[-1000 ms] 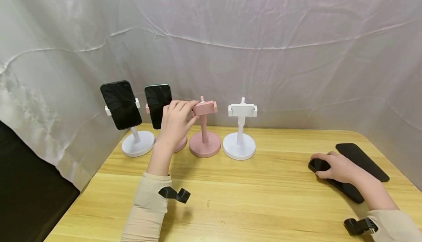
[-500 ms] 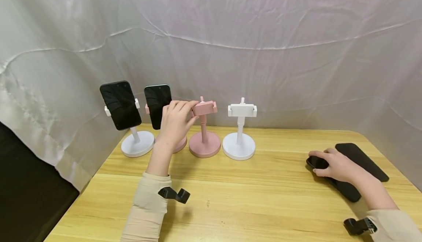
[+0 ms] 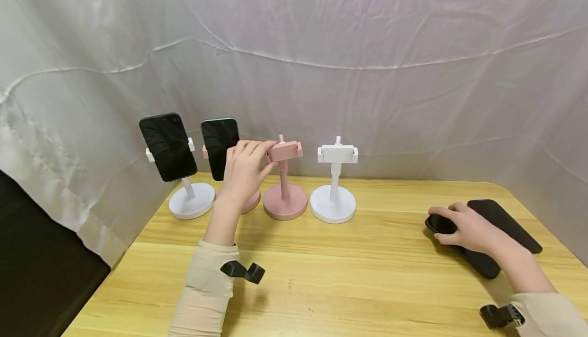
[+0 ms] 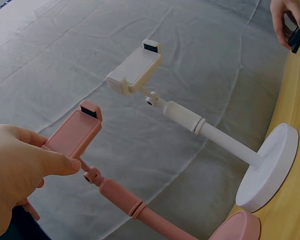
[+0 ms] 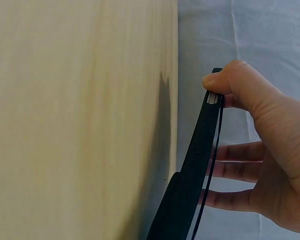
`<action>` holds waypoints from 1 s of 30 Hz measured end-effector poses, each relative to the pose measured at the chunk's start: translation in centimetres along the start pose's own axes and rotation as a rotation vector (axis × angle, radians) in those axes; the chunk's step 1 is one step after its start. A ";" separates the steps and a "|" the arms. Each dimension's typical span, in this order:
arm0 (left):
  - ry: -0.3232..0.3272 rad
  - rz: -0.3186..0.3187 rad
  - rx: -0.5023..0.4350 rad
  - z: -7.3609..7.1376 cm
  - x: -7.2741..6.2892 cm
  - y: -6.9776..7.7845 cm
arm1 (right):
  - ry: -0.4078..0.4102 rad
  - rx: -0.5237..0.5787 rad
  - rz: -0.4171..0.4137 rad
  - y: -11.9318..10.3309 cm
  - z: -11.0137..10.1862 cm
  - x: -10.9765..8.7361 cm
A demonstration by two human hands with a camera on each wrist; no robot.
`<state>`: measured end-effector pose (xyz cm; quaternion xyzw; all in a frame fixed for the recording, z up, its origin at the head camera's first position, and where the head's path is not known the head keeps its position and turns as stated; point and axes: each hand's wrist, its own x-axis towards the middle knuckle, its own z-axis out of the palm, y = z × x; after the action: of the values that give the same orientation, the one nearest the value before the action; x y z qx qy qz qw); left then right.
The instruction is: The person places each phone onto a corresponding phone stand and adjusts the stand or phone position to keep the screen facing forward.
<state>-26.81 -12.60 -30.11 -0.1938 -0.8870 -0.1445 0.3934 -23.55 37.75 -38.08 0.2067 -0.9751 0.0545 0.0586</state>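
My left hand (image 3: 245,168) pinches the left end of the clamp (image 3: 287,151) on a pink phone stand (image 3: 285,204). In the left wrist view, the thumb lies along the lower edge of that pink clamp (image 4: 76,132). To its right stands a white phone stand (image 3: 334,207) with no phone in its clamp. Over at the right, my right hand (image 3: 475,232) grips a black phone (image 3: 480,263) close over the tabletop. From the right wrist, this phone (image 5: 187,170) is seen edge-on, thumb at one end and several fingers behind it.
Another black phone (image 3: 505,227) lies flat on the wooden table (image 3: 358,286) beyond the right hand. At left, a white stand (image 3: 192,201) and a partly hidden pink stand (image 3: 251,201) each hold a phone. Grey cloth (image 3: 367,81) hangs behind.
My right hand has shifted slightly left with the black phone, away from the one lying on the table. My left hand stays on the pink clamp.
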 end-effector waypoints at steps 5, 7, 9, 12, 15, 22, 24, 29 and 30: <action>-0.002 -0.001 0.001 0.0 0.0 -0.1 | 0.015 -0.007 -0.008 -0.4 -0.4 0.0; -0.001 0.000 0.000 0.0 0.0 -0.1 | 0.022 -0.010 -0.012 -0.5 -0.5 0.0; 0.000 -0.001 -0.001 0.0 0.0 -0.1 | 0.030 -0.012 -0.018 -0.7 -0.7 0.0; 0.001 0.000 -0.001 -0.1 0.0 0.0 | 0.041 -0.016 -0.025 -1.0 -1.0 0.0; 0.001 0.000 -0.001 -0.1 0.0 0.0 | 0.053 -0.019 -0.033 -1.3 -1.3 0.0; 0.002 0.001 0.003 -0.1 0.0 -0.1 | 0.080 -0.023 -0.029 -1.8 -2.0 -0.2; 0.002 0.001 0.002 0.0 -0.1 -0.1 | 0.086 -0.026 -0.028 -1.8 -2.1 -0.3; 0.005 0.003 0.001 0.0 -0.1 -0.1 | 0.092 -0.026 -0.035 -1.9 -2.4 -0.2; 0.005 0.004 0.001 0.0 -0.1 -0.1 | 0.096 -0.024 -0.039 -1.9 -2.5 -0.2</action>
<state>-26.82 -12.71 -30.19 -0.1949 -0.8857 -0.1435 0.3961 -22.33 36.43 -35.53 0.2218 -0.9676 0.0513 0.1087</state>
